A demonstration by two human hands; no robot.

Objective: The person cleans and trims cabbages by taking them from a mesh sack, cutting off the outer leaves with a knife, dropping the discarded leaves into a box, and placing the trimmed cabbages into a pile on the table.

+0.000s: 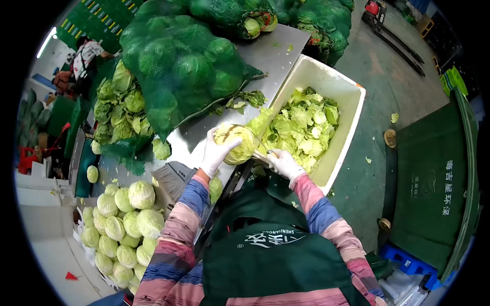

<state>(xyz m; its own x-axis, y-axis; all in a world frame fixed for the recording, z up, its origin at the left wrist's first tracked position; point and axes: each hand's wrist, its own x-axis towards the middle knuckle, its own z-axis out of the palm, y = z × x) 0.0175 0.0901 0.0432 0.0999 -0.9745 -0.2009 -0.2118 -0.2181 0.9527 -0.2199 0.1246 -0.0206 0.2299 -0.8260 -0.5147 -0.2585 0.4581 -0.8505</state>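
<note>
Gloved in white, my left hand [218, 152] is wrapped round the left side of a cabbage [236, 144] with brown marks on top. My right hand [284, 164], also gloved, is closed on the handle of a knife [261, 157], whose blade reaches the cabbage's lower right side. A loose pale green leaf [259, 121] stands out from the cabbage's upper right, over the edge of a white bin [350, 109]. Cut leaves [301, 127] lie inside the bin. Part of the blade is hidden by the cabbage.
Green net sacks of cabbages [178, 66] lie on the metal table [278, 46]. Trimmed cabbages [122, 224] are piled at the lower left. A green wheeled bin [429, 178] stands right, a pallet jack [393, 38] at the upper right. Another person [87, 58] is at the upper left.
</note>
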